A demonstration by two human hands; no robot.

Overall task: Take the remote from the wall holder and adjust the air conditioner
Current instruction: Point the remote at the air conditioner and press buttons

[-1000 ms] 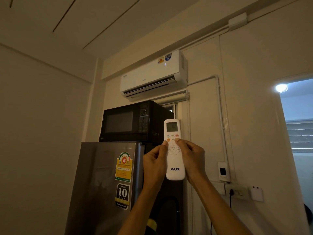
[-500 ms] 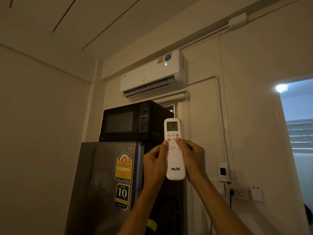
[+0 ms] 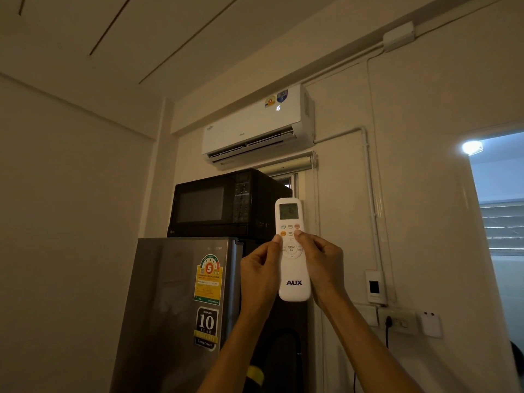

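Observation:
A white AUX remote (image 3: 293, 279) is held upright in front of me, its small screen on top and its top end pointing up towards the air conditioner (image 3: 255, 129). My left hand (image 3: 259, 275) grips its left side, thumb by an orange button. My right hand (image 3: 321, 268) grips its right side, thumb tip on a button in the upper rows. The white air conditioner hangs high on the wall, flap open, with lit digits on its front. The white wall holder (image 3: 374, 286) hangs at the right, below the pipe.
A black microwave (image 3: 224, 204) stands on a silver fridge (image 3: 175, 313) directly behind the remote. A socket strip with a plugged cable (image 3: 397, 321) sits on the wall at the right. A bright doorway (image 3: 499, 222) opens at the far right.
The lit display on the air conditioner's front has changed from a faint mark to clear digits. Both hands and the remote have stayed nearly still.

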